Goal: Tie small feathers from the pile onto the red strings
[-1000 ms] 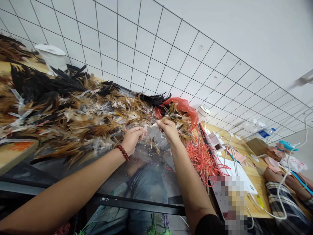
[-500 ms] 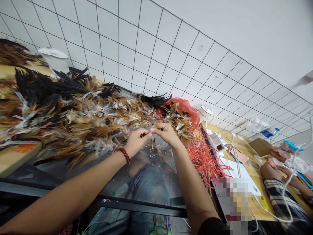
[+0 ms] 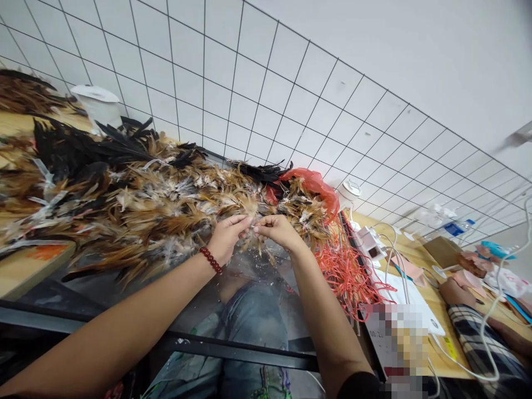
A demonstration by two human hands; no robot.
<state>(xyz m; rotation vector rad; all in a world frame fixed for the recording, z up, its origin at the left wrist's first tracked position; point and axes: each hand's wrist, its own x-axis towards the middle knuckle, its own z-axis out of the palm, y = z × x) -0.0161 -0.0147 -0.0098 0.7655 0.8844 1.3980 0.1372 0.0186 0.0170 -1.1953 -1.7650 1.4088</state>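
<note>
Over the near edge of a long heap of brown, tan and white feathers (image 3: 178, 219), my two hands work close together. My left hand (image 3: 226, 238), with a dark red bead bracelet on the wrist, is closed in a pinch; a pale tan feather (image 3: 250, 206) stands up from its fingertips. My right hand (image 3: 279, 230) pinches with thumb and forefinger just beside the left fingertips, and what lies between them is too small to make out. Long black feathers (image 3: 75, 149) lie along the back of the heap. Small bits of fluff dot the clear surface below my hands.
Right of the heap lie a red plastic bag (image 3: 313, 185) and tangled red strings (image 3: 344, 271). A white spool (image 3: 97, 105) stands back left. Chargers (image 3: 372, 244), cables and a blurred phone (image 3: 394, 349) are at the right. Beyond, a co-worker's plaid sleeve (image 3: 477, 332) rests on the table.
The left hand has turned, its thumb now on top, and a pale feather shows upright at its fingertips. A brownish tuft earlier showed above the right hand. The co-worker's hands have shifted.
</note>
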